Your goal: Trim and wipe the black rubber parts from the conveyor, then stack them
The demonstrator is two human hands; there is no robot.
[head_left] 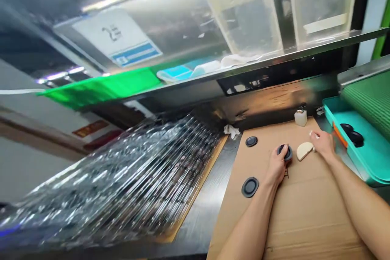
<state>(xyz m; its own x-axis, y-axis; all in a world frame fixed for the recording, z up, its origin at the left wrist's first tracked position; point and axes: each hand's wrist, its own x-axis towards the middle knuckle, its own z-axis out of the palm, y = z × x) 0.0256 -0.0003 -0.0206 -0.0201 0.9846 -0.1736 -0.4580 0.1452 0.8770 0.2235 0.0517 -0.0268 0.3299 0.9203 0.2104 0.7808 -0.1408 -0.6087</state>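
Observation:
My left hand (278,166) grips a dark grey round part (286,153) with a raised ring, the thumb pressed on its top. Closed in a pinch, my right hand (323,144) has a small white piece (311,133) at its fingertips, too small to name. Just left of that hand lies a cream half-round pad (304,151). Two more dark grey ringed parts, one farther off (251,141) and one nearer (250,187), rest to the left on the cardboard sheet (307,207).
A white bottle (301,117) stands at the cardboard's far edge. At right, a teal tray (370,162) holds black round parts (356,138) beside a green conveyor belt (371,93). Clear plastic trays (131,174) are stacked at left. A metal shelf (274,59) crosses above the bench.

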